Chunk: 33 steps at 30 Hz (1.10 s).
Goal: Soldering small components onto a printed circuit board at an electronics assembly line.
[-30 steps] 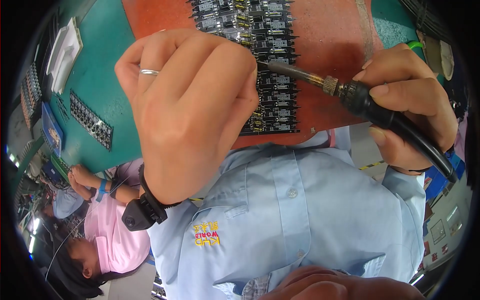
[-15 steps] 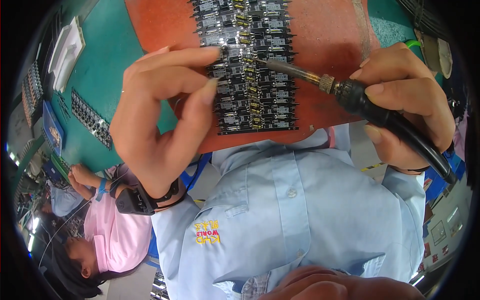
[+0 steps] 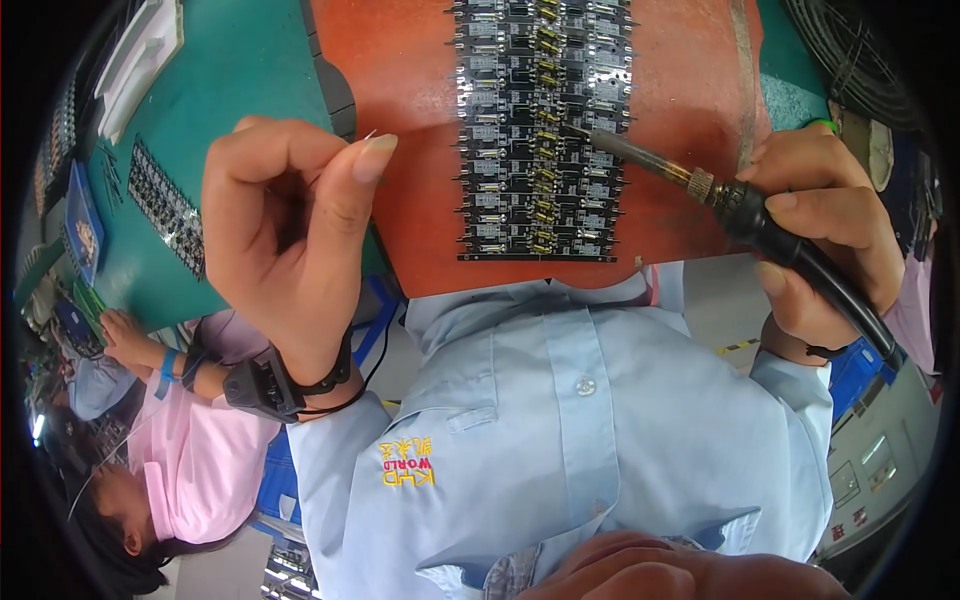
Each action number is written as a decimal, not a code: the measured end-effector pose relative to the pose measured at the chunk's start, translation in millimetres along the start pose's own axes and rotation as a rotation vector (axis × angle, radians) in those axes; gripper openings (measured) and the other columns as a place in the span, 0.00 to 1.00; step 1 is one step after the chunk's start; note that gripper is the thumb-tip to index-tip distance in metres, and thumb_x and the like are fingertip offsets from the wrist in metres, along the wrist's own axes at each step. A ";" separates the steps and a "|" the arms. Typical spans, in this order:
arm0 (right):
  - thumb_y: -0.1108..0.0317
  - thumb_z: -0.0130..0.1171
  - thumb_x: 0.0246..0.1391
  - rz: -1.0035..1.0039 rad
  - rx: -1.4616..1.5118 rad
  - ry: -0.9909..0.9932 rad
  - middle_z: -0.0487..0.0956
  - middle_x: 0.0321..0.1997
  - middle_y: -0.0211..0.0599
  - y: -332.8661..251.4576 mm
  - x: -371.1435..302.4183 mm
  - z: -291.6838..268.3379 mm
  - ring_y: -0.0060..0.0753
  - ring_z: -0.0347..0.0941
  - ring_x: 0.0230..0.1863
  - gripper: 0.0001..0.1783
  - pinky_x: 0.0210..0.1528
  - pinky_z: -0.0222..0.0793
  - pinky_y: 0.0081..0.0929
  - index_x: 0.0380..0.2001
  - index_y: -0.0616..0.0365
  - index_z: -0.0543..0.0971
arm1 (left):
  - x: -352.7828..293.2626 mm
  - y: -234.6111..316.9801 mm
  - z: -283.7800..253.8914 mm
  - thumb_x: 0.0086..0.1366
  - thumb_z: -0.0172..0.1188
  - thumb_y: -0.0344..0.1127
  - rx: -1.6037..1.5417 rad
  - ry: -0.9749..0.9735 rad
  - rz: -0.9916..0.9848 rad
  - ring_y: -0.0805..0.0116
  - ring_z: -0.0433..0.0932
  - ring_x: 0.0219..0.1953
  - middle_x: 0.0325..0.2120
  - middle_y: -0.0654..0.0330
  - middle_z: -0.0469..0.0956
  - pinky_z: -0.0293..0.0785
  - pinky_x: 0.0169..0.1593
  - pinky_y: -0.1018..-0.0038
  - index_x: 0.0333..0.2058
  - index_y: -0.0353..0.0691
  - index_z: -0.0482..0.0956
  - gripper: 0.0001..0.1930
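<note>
A soldering iron (image 3: 745, 212) with a black handle is held in my right hand (image 3: 835, 215), its fingers closed round the grip. The iron's metal tip points left, over the right half of a black circuit board panel (image 3: 490, 170). Rows of small parts, yellowish ones down the middle, cover the panel, which lies on a red-orange mat (image 3: 690, 60). Left of the panel, apart from it, my left hand (image 3: 285, 225) is raised with thumb and forefinger pinched. A short, thin, bright wire end (image 3: 371, 134) sticks out between them; the rest is hidden by the fingers.
On the green table (image 3: 250, 60) at left lie another board panel (image 3: 165, 210), a white tray (image 3: 140, 65) and a blue container (image 3: 84, 225) of small parts. A co-worker in a pink top (image 3: 200, 450) sits at lower left. Dark coiled hose (image 3: 850, 50) is at upper right.
My left hand has moved left, away from the panel, and its fingertips have come together. The iron's tip has shifted slightly off the panel's middle row. The whole view has shifted a little.
</note>
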State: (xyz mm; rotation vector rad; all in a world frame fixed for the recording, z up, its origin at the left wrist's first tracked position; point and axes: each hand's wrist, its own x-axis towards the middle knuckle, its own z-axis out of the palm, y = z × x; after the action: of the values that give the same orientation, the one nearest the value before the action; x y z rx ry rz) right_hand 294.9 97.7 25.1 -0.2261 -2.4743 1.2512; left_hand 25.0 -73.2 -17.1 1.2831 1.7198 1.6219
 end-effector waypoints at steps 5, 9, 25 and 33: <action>0.65 0.64 0.41 -0.013 0.011 0.008 0.75 0.35 0.58 2.8 1.6 0.5 0.44 0.71 0.34 0.22 0.41 0.67 0.41 0.39 0.65 0.74 | 2.1 -6.2 -1.5 0.58 0.63 0.19 0.084 0.011 0.060 0.81 0.69 0.26 0.29 0.62 0.72 0.65 0.29 0.86 0.32 0.33 0.72 0.08; 0.65 0.64 0.41 0.004 0.029 0.029 0.75 0.35 0.58 3.6 0.5 3.2 0.44 0.71 0.34 0.22 0.40 0.67 0.41 0.39 0.66 0.74 | 2.7 -4.5 -0.2 0.59 0.62 0.20 0.161 0.041 0.040 0.80 0.69 0.27 0.30 0.62 0.73 0.65 0.30 0.86 0.33 0.32 0.73 0.06; 0.64 0.64 0.44 -0.046 0.019 0.133 0.75 0.34 0.57 6.1 -0.8 -3.8 0.45 0.72 0.35 0.20 0.41 0.68 0.42 0.38 0.66 0.74 | 14.8 -0.8 17.1 0.60 0.61 0.22 0.304 -0.218 0.235 0.79 0.68 0.25 0.29 0.60 0.74 0.64 0.28 0.85 0.33 0.31 0.74 0.05; 0.64 0.64 0.43 -0.011 0.041 0.073 0.76 0.34 0.57 16.5 4.8 -2.5 0.45 0.72 0.35 0.21 0.41 0.69 0.41 0.38 0.67 0.74 | 26.6 8.2 28.3 0.56 0.63 0.21 0.468 -0.366 0.235 0.76 0.68 0.26 0.28 0.61 0.73 0.62 0.28 0.82 0.30 0.34 0.77 0.04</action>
State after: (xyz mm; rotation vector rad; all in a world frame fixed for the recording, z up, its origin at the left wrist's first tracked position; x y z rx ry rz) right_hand 291.1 110.8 14.4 -0.2425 -2.3827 1.2656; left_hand 38.6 -36.9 -8.1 1.9265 1.8180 1.0249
